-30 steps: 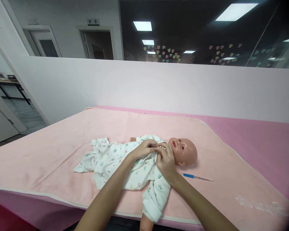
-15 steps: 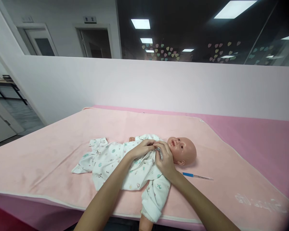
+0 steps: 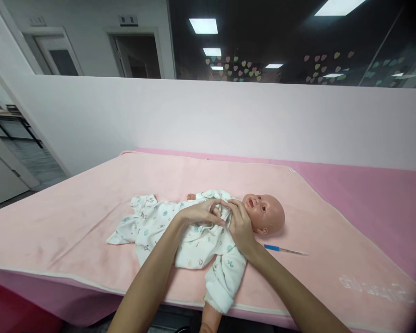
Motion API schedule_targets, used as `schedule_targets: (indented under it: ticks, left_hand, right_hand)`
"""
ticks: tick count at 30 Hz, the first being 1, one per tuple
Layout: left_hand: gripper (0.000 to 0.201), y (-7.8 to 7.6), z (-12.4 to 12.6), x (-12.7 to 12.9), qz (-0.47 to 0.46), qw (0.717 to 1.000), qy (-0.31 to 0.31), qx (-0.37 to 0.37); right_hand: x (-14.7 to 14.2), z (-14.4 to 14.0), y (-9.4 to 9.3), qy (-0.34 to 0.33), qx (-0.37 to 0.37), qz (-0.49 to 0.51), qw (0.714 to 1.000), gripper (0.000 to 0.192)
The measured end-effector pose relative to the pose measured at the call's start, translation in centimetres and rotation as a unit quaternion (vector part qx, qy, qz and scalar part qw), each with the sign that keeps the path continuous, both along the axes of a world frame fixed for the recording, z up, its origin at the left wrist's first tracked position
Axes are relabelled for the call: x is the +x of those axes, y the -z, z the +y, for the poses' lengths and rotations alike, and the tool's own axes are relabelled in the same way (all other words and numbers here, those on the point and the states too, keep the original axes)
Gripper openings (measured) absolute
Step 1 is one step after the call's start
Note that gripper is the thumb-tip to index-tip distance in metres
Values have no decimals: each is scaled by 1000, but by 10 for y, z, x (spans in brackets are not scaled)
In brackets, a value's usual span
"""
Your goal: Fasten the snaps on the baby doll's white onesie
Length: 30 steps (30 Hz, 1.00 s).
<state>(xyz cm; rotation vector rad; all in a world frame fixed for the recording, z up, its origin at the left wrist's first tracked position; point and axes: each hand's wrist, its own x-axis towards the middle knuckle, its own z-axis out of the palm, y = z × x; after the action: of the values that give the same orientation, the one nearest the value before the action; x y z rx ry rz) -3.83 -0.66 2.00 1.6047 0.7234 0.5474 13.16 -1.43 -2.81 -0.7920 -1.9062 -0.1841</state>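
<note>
Both hands have shifted slightly along the doll's (image 3: 263, 213) chest; the left hand (image 3: 199, 213) and right hand (image 3: 241, 225) pinch the white romper (image 3: 190, 236) at its collar, probably around a fastener. Keeping the fabric edges aligned and taut should help.

Doll (image 3: 263, 213) chest and neck hidden under left hand (image 3: 199, 213) and right hand (image 3: 241, 226); its near arm cut by bottom edge; thermometer (image 3: 284, 250) markings too small.
</note>
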Motion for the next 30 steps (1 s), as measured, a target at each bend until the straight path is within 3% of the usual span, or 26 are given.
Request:
schedule_targets:
  ticks: [7, 10, 13, 16, 22, 30]
  left_hand:
    - [29, -6, -5, -12, 55, 993, 98, 39]
    - [27, -7, -3, -16, 41, 995, 78, 51]
    - [29, -5, 1, -17, -25, 997, 11, 78]
    - [27, -3, 5, -17, -46, 992, -23, 112]
    - [28, 1, 8, -14, 18, 991, -14, 133]
    - [34, -3, 5, -14, 32, 990, 25, 138]
  right_hand:
    - [1, 0, 5, -4, 41, -47, 998, 48]
    - [3, 1, 4, 3, 33, -41, 999, 49]
    - [3, 1, 1, 7, 34, -33, 999, 45]
    - [1, -4, -4, -22, 56, -32, 998, 39]
    - [-1, -15, -10, -82, 28, -26, 996, 28]
    - [3, -14, -8, -70, 4, -48, 996, 11]
